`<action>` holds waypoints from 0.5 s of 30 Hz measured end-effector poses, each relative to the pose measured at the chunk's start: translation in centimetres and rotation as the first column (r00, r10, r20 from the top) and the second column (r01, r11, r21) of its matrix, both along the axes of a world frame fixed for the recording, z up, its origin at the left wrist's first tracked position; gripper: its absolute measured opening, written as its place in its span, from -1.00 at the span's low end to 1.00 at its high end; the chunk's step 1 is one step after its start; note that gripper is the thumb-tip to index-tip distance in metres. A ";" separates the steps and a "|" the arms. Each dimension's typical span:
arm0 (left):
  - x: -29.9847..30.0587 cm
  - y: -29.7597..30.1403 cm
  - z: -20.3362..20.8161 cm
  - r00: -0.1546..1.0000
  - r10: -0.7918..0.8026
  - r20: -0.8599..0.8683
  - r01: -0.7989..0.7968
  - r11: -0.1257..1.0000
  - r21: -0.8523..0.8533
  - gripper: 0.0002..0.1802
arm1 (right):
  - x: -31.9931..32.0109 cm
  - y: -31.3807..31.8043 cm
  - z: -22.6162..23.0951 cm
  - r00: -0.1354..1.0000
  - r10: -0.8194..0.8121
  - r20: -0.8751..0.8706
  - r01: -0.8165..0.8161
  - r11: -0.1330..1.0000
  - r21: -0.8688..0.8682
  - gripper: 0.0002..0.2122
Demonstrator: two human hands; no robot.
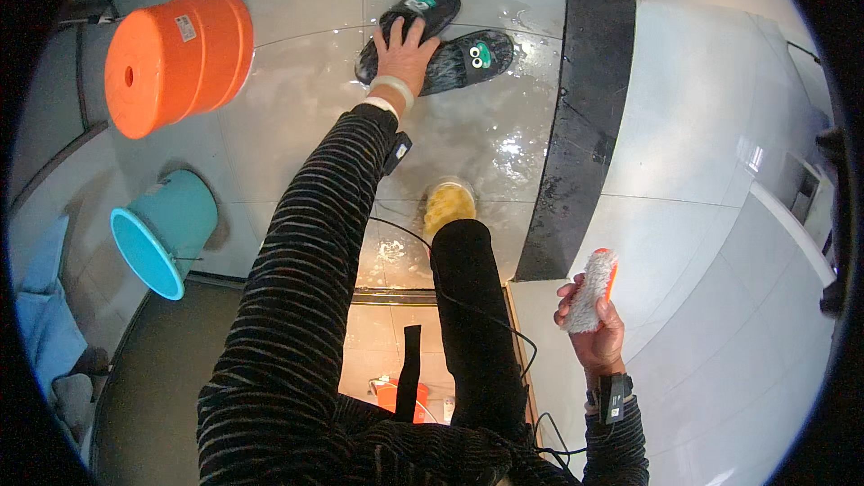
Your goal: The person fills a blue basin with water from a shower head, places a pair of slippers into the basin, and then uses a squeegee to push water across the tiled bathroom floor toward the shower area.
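A pair of black slippers, each with a green cartoon figure on its strap, lies on the wet, sudsy floor. My left hand [405, 58] rests on the left slipper [436, 7], its fingers spread over the strap area; the hand covers part of the slipper. Beside it, angled to the right, is the other slipper [468, 61]. At the lower right, my right hand [601, 337] is wrapped round a scrub brush [589, 295] with whitish bristles and an orange back. The brush is held up, away from the slippers.
An orange bucket [175, 63] lies on its side at the upper left, with a turquoise bucket [171, 225] below it. A dark stone strip [585, 117] crosses the floor on the right. Yellow footwear [448, 205] shows beyond my knee. A thin black cable [495, 317] crosses my leg.
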State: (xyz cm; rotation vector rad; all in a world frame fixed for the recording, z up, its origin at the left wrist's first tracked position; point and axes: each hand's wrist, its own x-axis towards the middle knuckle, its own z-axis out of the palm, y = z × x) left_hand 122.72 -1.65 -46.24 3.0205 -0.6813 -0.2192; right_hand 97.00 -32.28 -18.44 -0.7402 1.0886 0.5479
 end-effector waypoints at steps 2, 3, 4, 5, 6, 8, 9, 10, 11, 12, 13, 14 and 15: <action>-0.4 -1.1 -1.0 0.975 0.043 -0.217 -0.008 0.987 0.161 -0.59 | -0.5 -0.3 -0.2 1.000 -0.013 -0.015 0.013 1.000 -0.010 -0.41; -0.8 -1.7 -1.3 0.973 0.129 -0.190 -0.130 0.992 0.007 -0.59 | -0.7 -0.5 -0.3 1.000 -0.027 -0.017 0.027 1.000 -0.009 -0.41; -1.3 -2.2 -1.7 0.960 0.215 -0.177 -0.242 0.959 -0.148 -0.59 | -0.9 -0.5 -0.5 0.999 -0.044 -0.021 0.044 0.999 -0.012 -0.41; -1.5 -2.9 -1.9 0.919 0.310 -0.245 -0.368 0.897 -0.246 -0.58 | -1.1 -0.6 -0.5 0.998 -0.064 -0.025 0.064 0.998 -0.014 -0.41; -1.4 -3.7 -2.3 0.841 0.448 -0.303 -0.540 0.722 -0.432 -0.56 | -1.2 -0.7 -0.7 0.997 -0.077 -0.020 0.076 0.997 -0.009 -0.41; -1.5 -5.8 -2.9 0.533 0.587 -0.609 -0.827 0.212 -0.520 -0.50 | -1.4 -0.9 -0.9 0.995 -0.102 -0.015 0.102 0.995 -0.004 -0.41; -0.9 -6.5 -3.2 0.416 0.671 -0.614 -0.893 0.174 -0.416 -0.25 | -1.4 -0.9 -1.0 0.995 -0.098 -0.014 0.098 0.995 -0.004 -0.41; -0.6 -7.4 -3.7 0.316 0.656 -0.685 -0.937 0.105 -0.332 -0.17 | -1.4 -1.0 -1.1 0.995 -0.100 -0.018 0.100 0.995 -0.008 -0.41; -0.2 -8.1 -4.3 0.193 0.629 -0.753 -0.975 0.035 -0.220 -0.09 | -1.5 -1.0 -1.1 0.995 -0.098 -0.015 0.098 0.995 -0.005 -0.41; 0.4 -8.2 -5.0 0.081 0.575 -0.814 -0.993 -0.020 -0.113 -0.03 | -1.5 -1.1 -1.2 0.994 -0.103 -0.025 0.103 0.995 -0.006 -0.41; 0.9 -8.2 -5.8 0.003 0.550 -0.835 -1.000 0.003 -0.002 0.03 | -1.6 -1.1 -1.2 0.994 -0.105 -0.025 0.105 0.994 -0.002 -0.41; 1.5 -8.2 -6.5 0.020 0.504 -0.863 -1.000 -0.011 -0.029 0.10 | -1.6 -1.1 -1.3 0.993 -0.113 -0.023 0.113 0.994 0.004 -0.41; 1.5 -7.7 -7.2 0.151 0.444 -0.883 -0.985 -0.006 -0.171 0.08 | -1.6 -1.1 -1.3 0.993 -0.116 -0.016 0.116 0.993 -0.003 -0.41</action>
